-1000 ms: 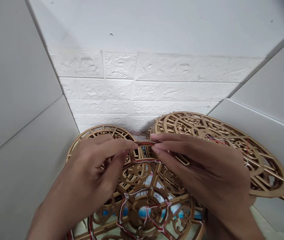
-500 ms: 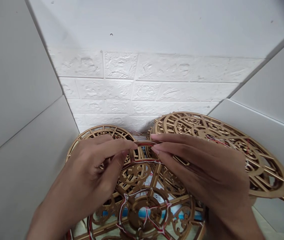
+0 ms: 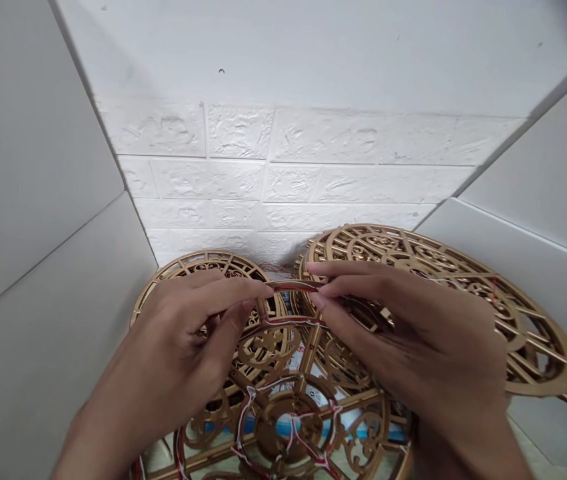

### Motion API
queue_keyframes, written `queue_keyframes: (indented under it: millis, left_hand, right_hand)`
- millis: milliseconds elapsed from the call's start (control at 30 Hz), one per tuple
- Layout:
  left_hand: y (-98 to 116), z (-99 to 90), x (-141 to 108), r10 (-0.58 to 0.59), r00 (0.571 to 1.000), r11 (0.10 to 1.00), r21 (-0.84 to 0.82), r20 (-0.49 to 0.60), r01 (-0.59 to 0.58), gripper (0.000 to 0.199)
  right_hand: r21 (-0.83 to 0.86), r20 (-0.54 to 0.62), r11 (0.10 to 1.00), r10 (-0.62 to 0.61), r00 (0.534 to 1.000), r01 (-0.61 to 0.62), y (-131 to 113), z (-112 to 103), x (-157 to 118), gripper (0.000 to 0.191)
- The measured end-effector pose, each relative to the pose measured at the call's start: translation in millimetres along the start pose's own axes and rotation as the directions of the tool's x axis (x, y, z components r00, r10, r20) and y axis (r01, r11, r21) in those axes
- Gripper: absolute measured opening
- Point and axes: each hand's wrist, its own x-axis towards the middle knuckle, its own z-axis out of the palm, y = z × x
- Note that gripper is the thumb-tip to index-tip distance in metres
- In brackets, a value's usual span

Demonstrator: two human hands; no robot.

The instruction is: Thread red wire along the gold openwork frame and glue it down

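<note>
Working from my remote view, two hands hold a thin loop of red-and-white wire [image 3: 293, 287] taut above a stack of gold-finished fretwork wooden discs. The left hand [image 3: 173, 340] comes in from the lower left, its index fingertip [image 3: 264, 289] and thumb closing on one end of the loop. The right hand [image 3: 413, 340] pinches the other end between thumb and fingertips [image 3: 317, 290], the remaining fingers pressed together behind them. The wire lies between the fingertips, just above the nearest disc [image 3: 273, 433] — its hub already laced with similar wire. I judge this to be a wire-routing step; the next move calls for a steady pinch while the loop is guided down onto the fretwork. A second disc [image 3: 528, 347] lies beneath the right hand — a white brick-effect panel [image 3: 273, 160] stands beyond.
</note>
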Motion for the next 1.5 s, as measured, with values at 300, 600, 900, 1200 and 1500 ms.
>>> queue_keyframes:
  millis: [300, 600, 900, 1200, 1500]
  left_hand:
    - [0.6, 0.3, 0.0, 0.008, 0.999, 0.999, -0.032, -0.032, -0.009, 0.023]
    - [1.3, -1.0, -0.6, 0.017, 0.999, 1.000, -0.014, -0.029, -0.017, 0.025]
    - [-1.1, -0.7, -1.7, 0.026, 0.999, 1.000, 0.004, -0.023, -0.025, 0.026]
    - [-3.1, -0.2, -2.4, 0.064, 0.998, 0.997, 0.040, -0.002, -0.064, 0.029]
    - [-1.5, 0.0, -2.2, 0.085, 0.995, 0.994, 0.071, 0.059, -0.089, 0.036]
  right_hand:
    - [0.015, 0.004, 1.000, 0.002, 1.000, -0.002, 1.2, -0.9, -2.5, 0.015]
    - [0.017, -0.001, 1.000, -0.016, 1.000, 0.016, 0.0, -2.6, -0.5, 0.017]
    - [0.008, 0.039, 0.996, -0.088, 0.995, 0.088, -0.3, -3.7, -0.4, 0.029]
    - [0.044, 0.065, 0.996, -0.085, 0.994, 0.082, 0.7, -3.4, -0.5, 0.028]
    - [0.068, 0.093, 0.996, -0.061, 0.994, 0.055, 1.5, -1.2, -0.1, 0.025]
